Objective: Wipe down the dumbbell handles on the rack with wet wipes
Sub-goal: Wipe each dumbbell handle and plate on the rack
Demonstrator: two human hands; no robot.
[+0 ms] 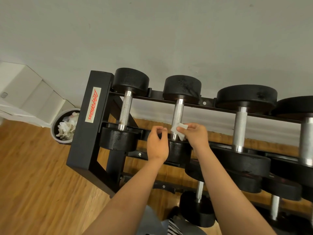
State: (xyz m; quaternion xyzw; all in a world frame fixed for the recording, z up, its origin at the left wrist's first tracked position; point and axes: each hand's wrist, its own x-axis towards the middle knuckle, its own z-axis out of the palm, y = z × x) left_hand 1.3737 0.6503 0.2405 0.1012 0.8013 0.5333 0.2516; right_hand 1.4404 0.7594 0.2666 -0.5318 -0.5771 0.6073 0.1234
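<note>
A black dumbbell rack [88,126] holds several black dumbbells with knurled silver handles on its top tier. My right hand [196,134] pinches a white wet wipe [179,131] against the near end of the second dumbbell's handle [177,112]. My left hand [157,145] hovers just left of that handle, fingers curled and apart, holding nothing. The first dumbbell's handle [125,111] stands to the left, and the third handle [239,128] and a fourth handle [306,139] lie to the right.
A round bin [58,122] with crumpled white wipes stands on the wooden floor [33,175] left of the rack, by the wall. White boxes [25,87] sit behind it. Lower tiers hold more dumbbells [198,207].
</note>
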